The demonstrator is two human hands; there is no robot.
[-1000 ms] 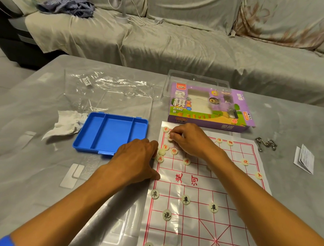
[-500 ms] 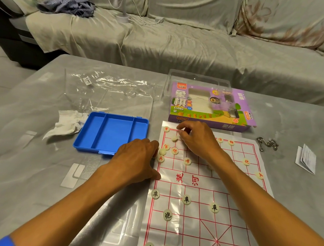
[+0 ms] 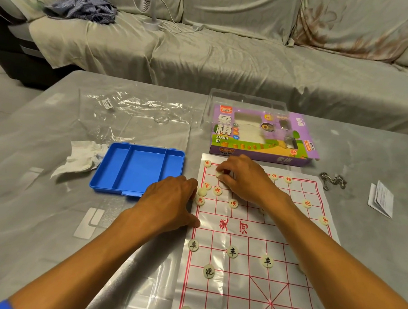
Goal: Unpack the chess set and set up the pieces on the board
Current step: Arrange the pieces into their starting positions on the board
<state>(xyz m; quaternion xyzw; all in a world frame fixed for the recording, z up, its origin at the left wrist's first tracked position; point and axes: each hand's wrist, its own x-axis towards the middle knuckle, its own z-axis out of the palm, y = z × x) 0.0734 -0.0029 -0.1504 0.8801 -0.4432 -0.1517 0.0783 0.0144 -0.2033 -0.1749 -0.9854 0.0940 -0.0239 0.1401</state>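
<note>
A white paper xiangqi board [image 3: 251, 268] with red lines lies on the table. Round cream pieces with red marks sit along its far half and pieces with black marks on its near half. My right hand [image 3: 241, 177] is over the far left corner and pinches a cream piece [image 3: 218, 174] on the back row, next to a red-marked piece [image 3: 207, 163] at the corner. My left hand [image 3: 170, 202] rests on the board's left edge, fingers curled, beside a few loose pieces [image 3: 202, 191]. Whether it holds anything is hidden.
An empty blue tray [image 3: 137, 167] sits left of the board, with a crumpled tissue [image 3: 81, 158] beside it and a clear lid and plastic wrap [image 3: 139, 118] behind. The purple game box [image 3: 260, 135] stands beyond the board. A metal chain [image 3: 332, 181] and folded leaflet [image 3: 381, 199] lie right.
My right hand moved from the cluster of pieces at the board's left toward the far back row, carrying a piece. The left hand stayed put.
</note>
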